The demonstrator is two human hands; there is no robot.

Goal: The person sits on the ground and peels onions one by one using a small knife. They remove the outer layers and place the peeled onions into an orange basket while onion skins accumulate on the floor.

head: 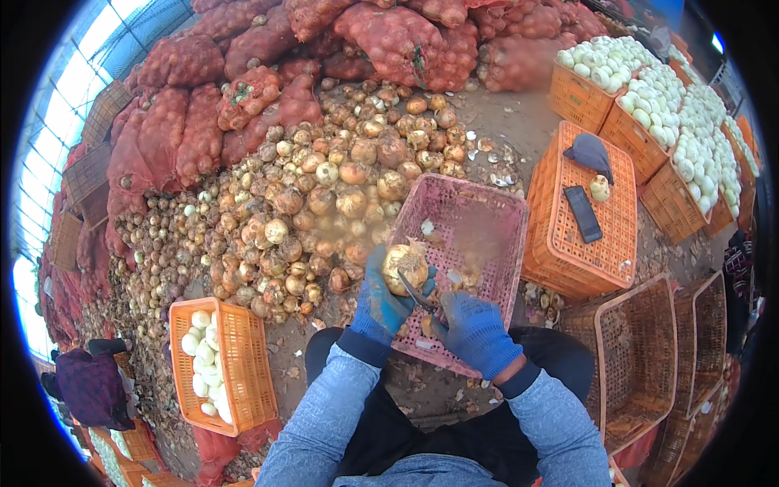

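An unpeeled onion (404, 266) with dry roots rests in my left hand (384, 304), which wears a blue coated work glove. My right hand (475, 329), in a similar blue glove, is closed around the handle of a small knife (415, 293). The blade tip lies against the lower part of the onion. Both hands are above a faded pink plastic crate (518, 243) that holds scraps of onion skin. Most of the knife handle is hidden by my right fingers.
A large pile of unpeeled onions (316, 201) spreads ahead, backed by red mesh sacks (395, 45). An orange crate (255, 365) at left holds peeled onions. At right, a phone (582, 213) and cap (590, 155) lie on an upturned orange crate (614, 243). Another person (94, 386) sits far left.
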